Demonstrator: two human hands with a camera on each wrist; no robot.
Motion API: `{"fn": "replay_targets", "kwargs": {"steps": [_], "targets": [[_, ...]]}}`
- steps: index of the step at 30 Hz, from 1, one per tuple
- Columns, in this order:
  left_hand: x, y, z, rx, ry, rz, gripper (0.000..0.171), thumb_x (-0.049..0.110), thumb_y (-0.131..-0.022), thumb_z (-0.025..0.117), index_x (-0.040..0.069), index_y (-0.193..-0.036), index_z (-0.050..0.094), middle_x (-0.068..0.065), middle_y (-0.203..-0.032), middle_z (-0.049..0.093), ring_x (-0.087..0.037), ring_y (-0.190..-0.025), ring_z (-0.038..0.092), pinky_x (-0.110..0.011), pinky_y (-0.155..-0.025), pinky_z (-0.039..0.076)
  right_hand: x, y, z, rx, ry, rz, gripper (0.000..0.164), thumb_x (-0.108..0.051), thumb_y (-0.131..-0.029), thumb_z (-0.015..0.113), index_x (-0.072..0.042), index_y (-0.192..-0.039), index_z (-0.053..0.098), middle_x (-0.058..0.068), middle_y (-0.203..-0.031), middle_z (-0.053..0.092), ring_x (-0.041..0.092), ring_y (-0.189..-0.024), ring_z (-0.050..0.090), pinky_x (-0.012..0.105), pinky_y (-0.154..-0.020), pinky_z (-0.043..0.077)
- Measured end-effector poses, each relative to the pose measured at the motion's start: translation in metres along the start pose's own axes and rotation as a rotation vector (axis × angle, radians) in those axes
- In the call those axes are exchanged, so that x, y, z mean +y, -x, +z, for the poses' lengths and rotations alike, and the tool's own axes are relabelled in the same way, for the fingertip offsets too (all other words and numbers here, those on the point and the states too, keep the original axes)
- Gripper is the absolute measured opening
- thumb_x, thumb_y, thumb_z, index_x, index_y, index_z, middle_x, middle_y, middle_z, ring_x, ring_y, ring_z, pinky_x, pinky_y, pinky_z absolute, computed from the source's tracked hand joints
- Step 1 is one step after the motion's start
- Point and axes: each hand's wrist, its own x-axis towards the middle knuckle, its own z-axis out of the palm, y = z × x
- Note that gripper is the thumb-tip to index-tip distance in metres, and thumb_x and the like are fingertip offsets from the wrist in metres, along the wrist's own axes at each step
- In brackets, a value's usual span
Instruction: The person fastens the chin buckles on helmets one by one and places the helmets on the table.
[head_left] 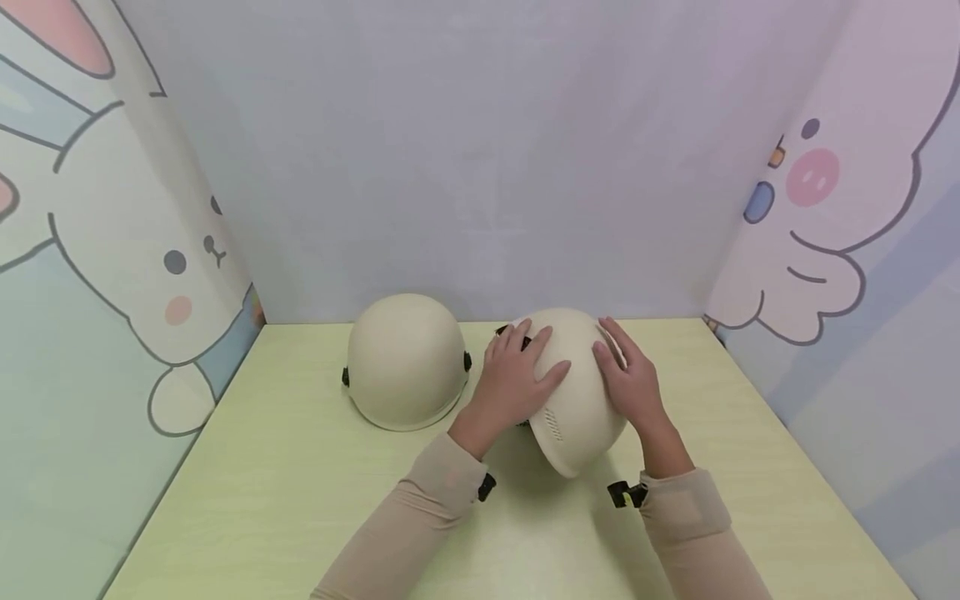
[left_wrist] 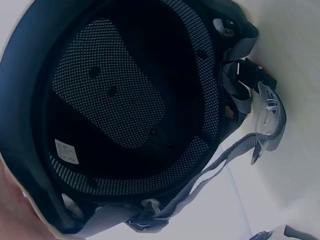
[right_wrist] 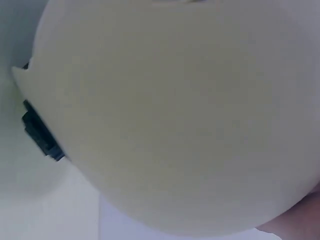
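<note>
A cream helmet (head_left: 573,392) is tilted on the right half of the table, its small vent slots showing near the lower edge. My left hand (head_left: 513,379) holds its left side, thumb on the shell and fingers spread toward the far side. On the opposite side my right hand (head_left: 632,383) holds the curved shell. Its dark padded inside (left_wrist: 110,85) faces the left wrist camera, with grey straps (left_wrist: 240,145) and a clear plastic piece (left_wrist: 270,112) hanging from it. In the right wrist view the smooth outer shell (right_wrist: 170,120) nearly fills the picture. Whether it touches the table is unclear.
A second cream helmet (head_left: 405,358) stands dome up on the left, black fittings at both sides. The pale green table (head_left: 247,500) meets a plain grey backdrop (head_left: 487,167). Cartoon-printed panels (head_left: 127,225) rise at left and right.
</note>
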Motion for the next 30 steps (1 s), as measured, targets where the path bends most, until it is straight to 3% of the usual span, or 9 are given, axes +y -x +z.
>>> {"fn": "replay_targets", "kwargs": {"steps": [9,14,18,24,30], "targets": [[-0.006,0.004,0.003,0.018,-0.122,-0.012,0.077,0.067,-0.093,0.042,0.023,-0.155,0.031,-0.013,-0.153,0.029,-0.033,-0.138,0.027,-0.049,-0.11,0.021,0.026,0.01,0.003,-0.032,-0.112,0.029,0.052,-0.038,-0.104,0.046,-0.012,-0.149,0.042,0.013,-0.153,0.036,0.042,-0.13,0.041,0.061,-0.096,0.039],[-0.008,0.005,0.012,0.003,-0.114,-0.04,0.08,0.07,-0.092,0.041,0.029,-0.157,0.021,-0.015,-0.156,0.022,-0.038,-0.139,0.024,-0.054,-0.108,0.021,0.047,0.012,0.008,-0.062,-0.182,0.016,0.053,-0.034,-0.106,0.039,-0.01,-0.153,0.034,0.014,-0.156,0.028,0.039,-0.139,0.026,0.062,-0.104,0.026],[-0.007,0.002,0.025,-0.011,-0.083,-0.086,0.083,0.075,-0.089,0.039,0.034,-0.157,0.015,-0.016,-0.158,0.014,-0.042,-0.14,0.018,-0.06,-0.106,0.02,0.057,0.01,0.01,-0.088,-0.203,0.049,0.055,-0.032,-0.107,0.035,-0.01,-0.156,0.025,0.017,-0.157,0.024,0.042,-0.139,0.024,0.064,-0.104,0.022],[-0.007,0.0,0.047,-0.02,0.017,-0.17,0.091,0.078,-0.085,0.044,0.036,-0.157,0.008,-0.016,-0.16,0.006,-0.046,-0.14,0.015,-0.067,-0.102,0.022,0.059,0.003,0.008,-0.091,-0.147,0.128,0.063,-0.041,-0.105,0.037,-0.014,-0.158,0.016,0.019,-0.158,0.017,0.044,-0.14,0.019,0.065,-0.105,0.019],[-0.012,-0.003,0.071,-0.009,0.172,-0.237,0.096,0.076,-0.083,0.051,0.036,-0.157,0.006,-0.017,-0.16,0.001,-0.049,-0.14,0.011,-0.07,-0.1,0.022,0.069,-0.004,0.009,-0.071,-0.073,0.074,0.066,-0.039,-0.103,0.044,-0.009,-0.156,0.019,0.021,-0.157,0.019,0.044,-0.14,0.02,0.065,-0.105,0.02]]}}
